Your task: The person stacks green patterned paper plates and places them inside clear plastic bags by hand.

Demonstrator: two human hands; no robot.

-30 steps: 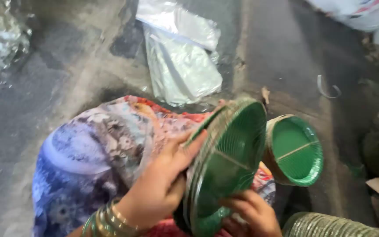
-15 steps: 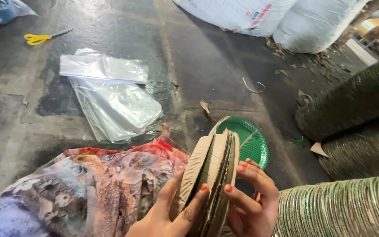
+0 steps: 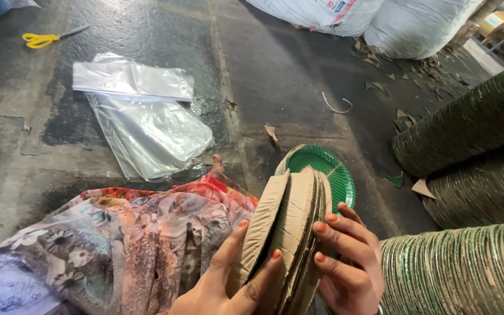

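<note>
A stack of paper plates [image 3: 287,227], brown card on the outside and green on the face, stands on edge between both hands. My left hand [image 3: 228,280] grips it from the left, thumb pressed into a gap between plates. My right hand [image 3: 348,262] holds the right side with fingers curled over the rim. Behind the stack a green plate face [image 3: 333,172] shows, part of a small pile on the floor. My lap is covered by flowered cloth [image 3: 118,239].
Clear plastic bags [image 3: 147,116] lie on the dark concrete floor ahead. Yellow scissors [image 3: 42,39] are far left. Long rolls of stacked plates [image 3: 468,128] lie at the right, one [image 3: 456,274] by my right hand. White sacks [image 3: 380,17] stand behind, with card scraps around.
The stack has turned from its green face to its brown edge toward me. The view has lifted to show more floor, and my thumb now splits the plates.
</note>
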